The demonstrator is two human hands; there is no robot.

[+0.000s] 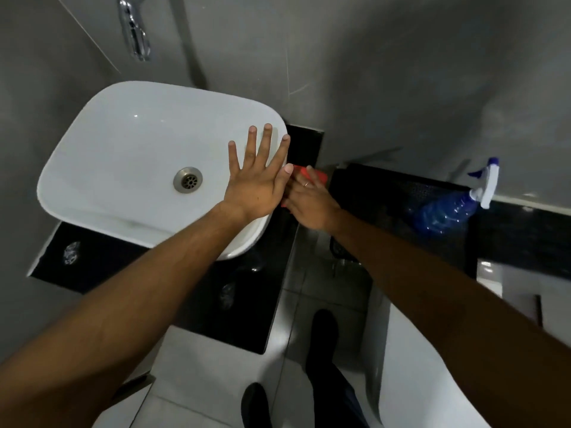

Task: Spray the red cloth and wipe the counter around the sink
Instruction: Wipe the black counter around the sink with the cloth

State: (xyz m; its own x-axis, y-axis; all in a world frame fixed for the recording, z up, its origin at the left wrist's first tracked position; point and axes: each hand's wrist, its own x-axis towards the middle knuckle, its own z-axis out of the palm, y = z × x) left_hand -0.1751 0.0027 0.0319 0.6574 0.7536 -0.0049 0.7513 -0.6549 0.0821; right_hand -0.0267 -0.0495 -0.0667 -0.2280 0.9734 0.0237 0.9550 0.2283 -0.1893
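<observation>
A red cloth (pixel 319 177) lies on the black counter (pixel 241 304) just right of the white sink (pixel 123 143). My right hand (pixel 309 202) presses flat on the cloth and covers most of it. My left hand (pixel 259 180) hovers over the sink's right rim, fingers spread, holding nothing. A blue spray bottle (pixel 448 208) with a white and blue trigger head lies on its side on the dark ledge to the right.
A chrome tap (pixel 136 32) hangs from the grey wall above the sink. A white toilet (pixel 432 366) stands at lower right under the black ledge (pixel 525 230). My dark shoes (pixel 321 332) rest on the pale floor tiles below.
</observation>
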